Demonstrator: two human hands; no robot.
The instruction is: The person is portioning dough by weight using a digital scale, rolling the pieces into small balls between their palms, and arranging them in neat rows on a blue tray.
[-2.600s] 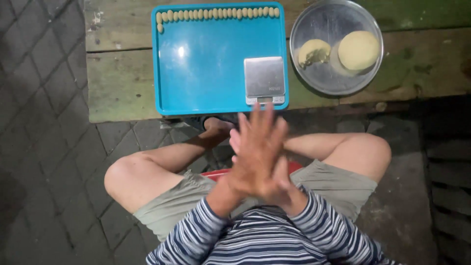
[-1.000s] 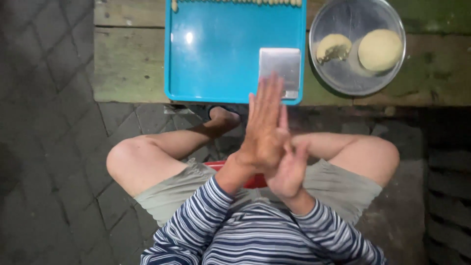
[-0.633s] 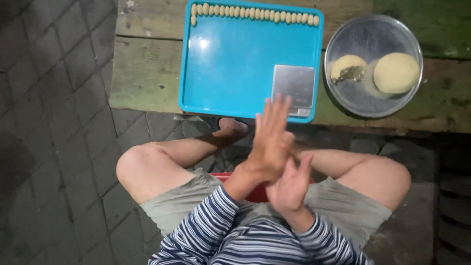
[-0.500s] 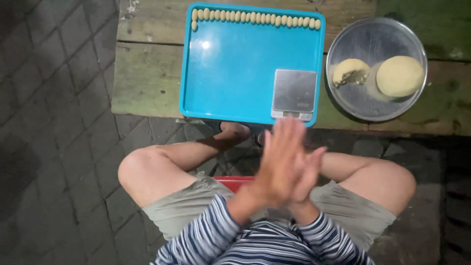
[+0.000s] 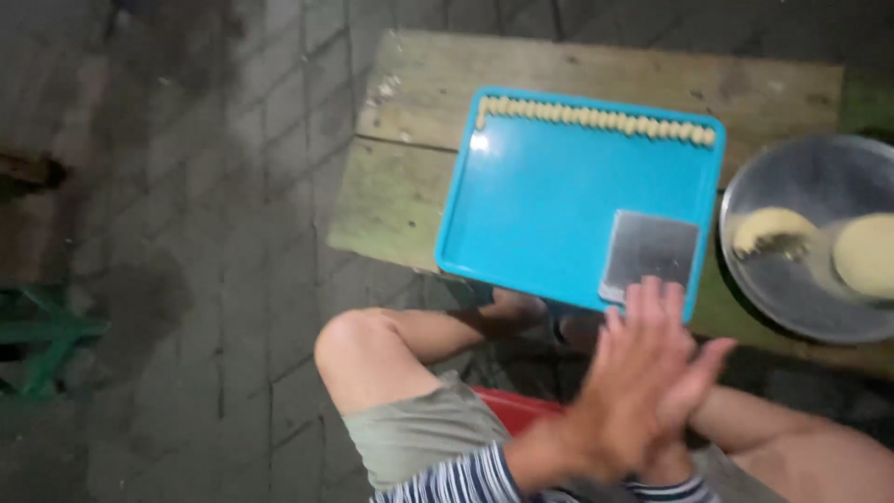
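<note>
My left hand [image 5: 622, 382] and my right hand [image 5: 691, 384] are pressed palm to palm above my lap, fingers straight; whether something lies between the palms is hidden. They hover just in front of a blue tray [image 5: 549, 224] on a low wooden bench [image 5: 410, 140]. A row of small pale dough pieces [image 5: 596, 118] lines the tray's far edge. A small square metal scale [image 5: 649, 257] sits at the tray's near right corner. To the right, a metal bowl [image 5: 792, 307] holds two lumps of pale dough [image 5: 866, 253].
I sit low on something red [image 5: 517, 410], knees apart, feet under the bench. Grey paving bricks [image 5: 186, 233] cover the ground to the left. A green frame [image 5: 42, 340] stands at the far left edge.
My palms have kept rubbing back and forth against each other. The view has swung left, so the tray and bowl now sit farther right.
</note>
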